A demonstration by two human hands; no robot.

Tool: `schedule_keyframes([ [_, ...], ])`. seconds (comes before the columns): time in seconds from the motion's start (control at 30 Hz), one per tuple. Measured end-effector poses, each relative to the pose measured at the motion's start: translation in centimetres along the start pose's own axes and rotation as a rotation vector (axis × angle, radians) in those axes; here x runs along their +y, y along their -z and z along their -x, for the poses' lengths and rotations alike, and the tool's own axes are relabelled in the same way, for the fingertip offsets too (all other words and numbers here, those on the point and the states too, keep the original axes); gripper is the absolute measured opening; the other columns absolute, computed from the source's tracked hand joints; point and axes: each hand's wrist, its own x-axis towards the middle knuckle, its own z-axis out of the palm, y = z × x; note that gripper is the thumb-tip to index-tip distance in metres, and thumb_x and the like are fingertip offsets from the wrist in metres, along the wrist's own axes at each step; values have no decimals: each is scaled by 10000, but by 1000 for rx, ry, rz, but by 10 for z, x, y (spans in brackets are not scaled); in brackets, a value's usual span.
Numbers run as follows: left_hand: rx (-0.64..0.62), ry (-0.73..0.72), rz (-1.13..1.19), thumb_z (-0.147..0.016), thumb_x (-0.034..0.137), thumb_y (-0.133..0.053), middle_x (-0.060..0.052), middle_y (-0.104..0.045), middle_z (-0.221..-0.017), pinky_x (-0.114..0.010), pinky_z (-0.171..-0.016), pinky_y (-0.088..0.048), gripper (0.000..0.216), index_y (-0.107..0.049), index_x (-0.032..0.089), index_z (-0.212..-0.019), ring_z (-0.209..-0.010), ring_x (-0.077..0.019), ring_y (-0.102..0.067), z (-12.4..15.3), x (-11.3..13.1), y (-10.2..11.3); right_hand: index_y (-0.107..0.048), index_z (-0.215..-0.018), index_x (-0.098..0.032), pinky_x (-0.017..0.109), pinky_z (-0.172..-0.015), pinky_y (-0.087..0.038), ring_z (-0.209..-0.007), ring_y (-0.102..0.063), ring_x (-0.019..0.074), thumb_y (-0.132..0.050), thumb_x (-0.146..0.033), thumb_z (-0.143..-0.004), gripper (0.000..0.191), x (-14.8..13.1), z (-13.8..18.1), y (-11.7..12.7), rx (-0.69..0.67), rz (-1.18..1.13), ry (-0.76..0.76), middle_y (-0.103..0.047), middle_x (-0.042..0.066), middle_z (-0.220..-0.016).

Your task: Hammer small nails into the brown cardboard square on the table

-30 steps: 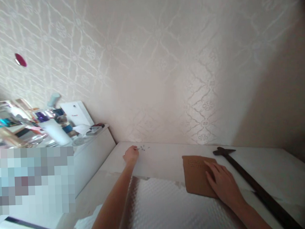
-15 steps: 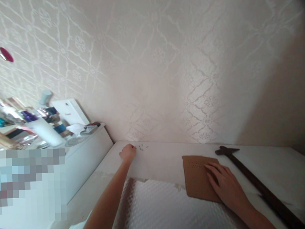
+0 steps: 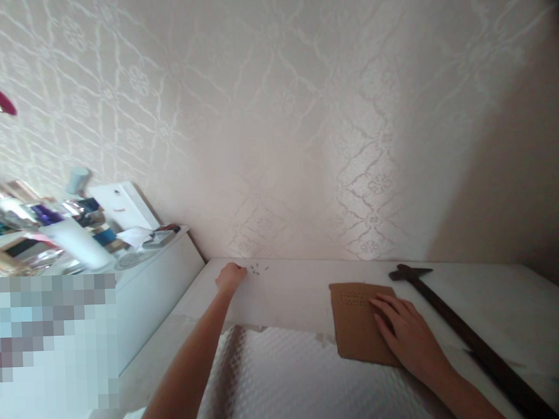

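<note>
My left hand (image 3: 230, 276) reaches far across the white table top (image 3: 301, 294) with its fingers pinched together beside several small dark nails (image 3: 258, 269) near the wall. What the fingertips pinch is too small to make out. My right hand (image 3: 405, 333) lies flat, fingers spread, on a brown board (image 3: 357, 320) that has rows of small holes near its far edge. A dark long-handled hammer (image 3: 453, 325) lies on the table just right of the board.
A patterned pale wall (image 3: 304, 141) stands right behind the table. A silvery textured sheet (image 3: 290, 380) covers the near part of the table. On the left a white cabinet (image 3: 158, 281) carries bottles, a white box and other clutter.
The view has drifted slightly, so the left clutter sits further left. My left hand has stayed pinched at the nails and my right hand rests on the board as before.
</note>
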Motion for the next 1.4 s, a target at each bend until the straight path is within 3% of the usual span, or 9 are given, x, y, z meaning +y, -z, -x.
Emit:
schedule_keyframes([
  [0.2,0,6,7,-831,312,-471,-135,-654,-1159,-372,-879,-466,329,-663,193,-1070,-1116,-283,-588,1,-1,2,-628,-1111,-168,434,-894,-451,-1081,-521,268,-328,-294,-917,379,-1,1,0,12,-10,-4,-604,118,-1157],
  [0.43,-5,-19,30,-822,430,-504,-115,-647,-1178,-399,-910,-453,355,-659,225,-1067,-1125,-290,-578,-3,1,-3,-626,-1120,-160,430,-909,-445,-1077,-522,264,-337,-300,-917,380,2,1,-1,-3,-6,2,-601,116,-1159],
  [0.8,-10,-49,-59,-780,309,-550,-102,-655,-1161,-422,-910,-452,230,-670,246,-966,-1100,-285,-593,-5,10,-5,-628,-1116,-166,437,-901,-448,-1071,-524,267,-336,-291,-915,376,-1,1,0,2,-8,-5,-599,116,-1166],
  [1.1,14,-88,-80,-812,335,-520,-118,-674,-1110,-367,-860,-471,236,-662,216,-957,-1085,-270,-600,-8,11,-13,-630,-1102,-173,435,-894,-448,-1061,-530,266,-321,-297,-918,380,-3,1,1,14,-11,-8,-603,117,-1151],
  [1.27,68,-94,-58,-861,316,-462,-112,-657,-1144,-385,-881,-454,241,-653,212,-963,-1110,-271,-585,-3,13,-9,-623,-1117,-173,438,-905,-438,-1069,-525,265,-332,-289,-918,372,-2,1,0,5,-12,-10,-600,115,-1161],
  [1.4,175,-94,99,-875,328,-466,-99,-663,-1130,-392,-903,-437,250,-641,203,-1004,-1102,-269,-586,10,21,-3,-627,-1114,-165,429,-910,-436,-1072,-520,264,-342,-287,-917,367,-2,0,1,-2,-5,-2,-597,114,-1164],
])
